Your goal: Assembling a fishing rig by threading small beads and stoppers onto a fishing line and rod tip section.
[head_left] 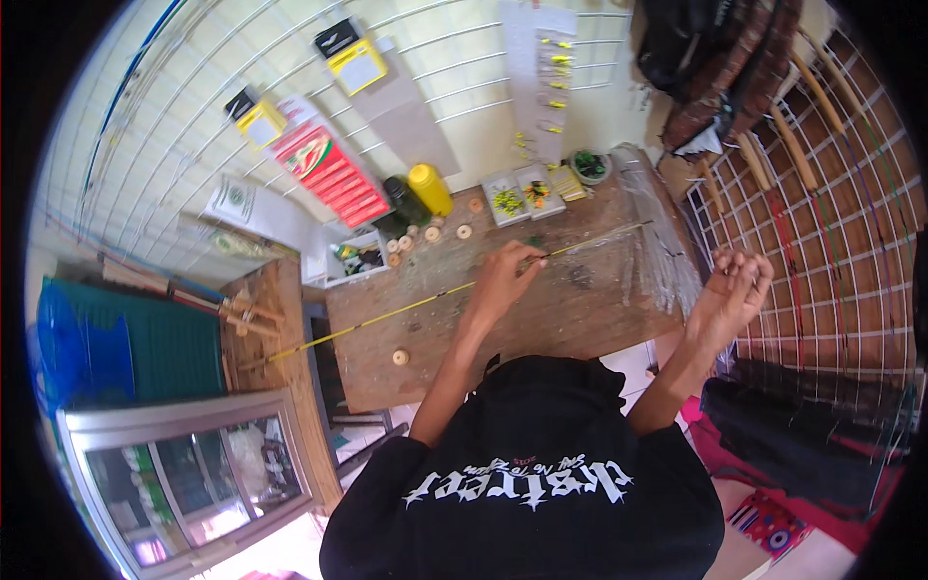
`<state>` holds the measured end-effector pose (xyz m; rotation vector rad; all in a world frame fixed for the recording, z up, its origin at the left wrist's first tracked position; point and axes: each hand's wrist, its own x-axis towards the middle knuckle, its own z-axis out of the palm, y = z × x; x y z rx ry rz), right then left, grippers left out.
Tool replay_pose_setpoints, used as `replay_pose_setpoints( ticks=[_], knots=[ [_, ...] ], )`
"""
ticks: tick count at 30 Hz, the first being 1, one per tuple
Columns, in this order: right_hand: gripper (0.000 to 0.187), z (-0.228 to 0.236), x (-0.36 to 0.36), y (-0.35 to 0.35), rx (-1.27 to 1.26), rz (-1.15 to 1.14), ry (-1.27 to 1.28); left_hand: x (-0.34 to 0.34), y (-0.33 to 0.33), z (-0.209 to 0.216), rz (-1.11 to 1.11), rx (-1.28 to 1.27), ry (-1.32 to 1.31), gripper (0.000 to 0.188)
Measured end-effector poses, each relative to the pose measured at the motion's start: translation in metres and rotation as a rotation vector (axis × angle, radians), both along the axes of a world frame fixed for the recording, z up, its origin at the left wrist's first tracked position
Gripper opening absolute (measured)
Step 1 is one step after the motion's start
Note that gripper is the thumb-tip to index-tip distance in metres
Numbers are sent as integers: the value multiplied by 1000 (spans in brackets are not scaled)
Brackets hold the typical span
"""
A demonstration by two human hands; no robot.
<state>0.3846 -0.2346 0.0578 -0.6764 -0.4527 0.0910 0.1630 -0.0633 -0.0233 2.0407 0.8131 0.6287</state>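
A thin yellow rod with dark bands runs slantwise over the wooden table, from the lower left to the upper right. My left hand pinches it near the middle, thumb and fingertips closed around a dark spot. Off the table's right side, my right hand is raised with its fingers curled in. Whatever those fingers may hold is too small to make out. Just beyond the rod's right end lie clear plastic sleeves.
White trays of small yellow and orange pieces stand at the back, beside a yellow bottle and a dark jar. Several wooden spools sit nearby; another spool is nearer me. A wire grid with hanging rods borders the right.
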Motion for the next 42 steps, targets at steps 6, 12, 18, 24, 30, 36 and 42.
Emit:
replay_pose_setpoints(
  ticks=[6, 12, 18, 24, 30, 36, 42],
  knots=[
    [13, -7, -44, 13, -187, 236, -109, 5, 1, -7, -15, -47, 32, 24],
    [10, -38, -84, 34, -373, 485, -40, 7, 10, -46, -17, 36, 66, 27],
    [7, -59, -96, 33, -684, 509, -174, 10, 7, -88, -53, 103, 6, 25],
    [8, -95, -91, 33, -835, 494, -334, 15, 3, -115, -76, 88, 68, 30],
    [7, -93, -99, 32, -1107, 393, -593, 3, -4, -139, -92, 23, 11, 36],
    [8, -99, -105, 34, -1118, 382, -721, -9, -17, -117, -36, 23, 87, 31],
    [9, -110, -111, 35, -1112, 438, -807, -45, -27, -103, 225, 165, -103, 20]
  ],
)
